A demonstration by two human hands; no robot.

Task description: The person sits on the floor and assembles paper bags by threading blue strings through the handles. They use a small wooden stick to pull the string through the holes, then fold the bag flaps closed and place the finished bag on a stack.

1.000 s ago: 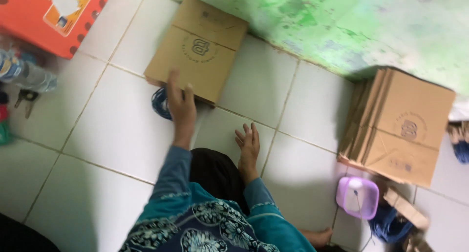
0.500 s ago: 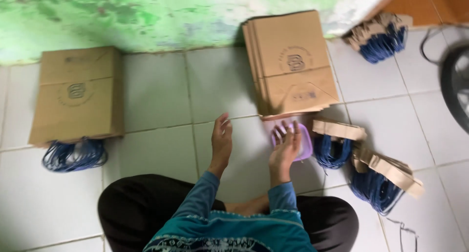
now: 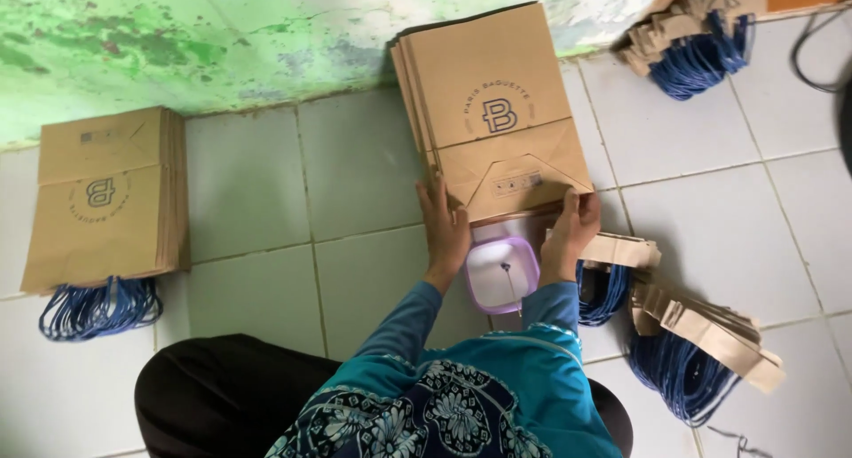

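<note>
A stack of flat brown paper bags [image 3: 493, 112] lies on the white tiled floor against the green wall. My left hand [image 3: 445, 230] grips the near left corner of the top bag. My right hand [image 3: 570, 232] grips its near right corner. Just in front of the stack, between my forearms, sits a small purple tub [image 3: 501, 272] holding white paste and a thin stick. Teal sleeves cover both my arms.
A second pile of brown bags [image 3: 102, 196] with blue cord handles [image 3: 98, 307] lies at the left. Bundles of blue cord handles on cardboard strips [image 3: 688, 338] lie at the right, and another bundle [image 3: 697, 45] lies at the top right. My black-clad knees are at the bottom.
My view swung from the left pile to the right stack. Both hands moved from the floor and the purple tub up to the near edge of the bag stack and took hold.
</note>
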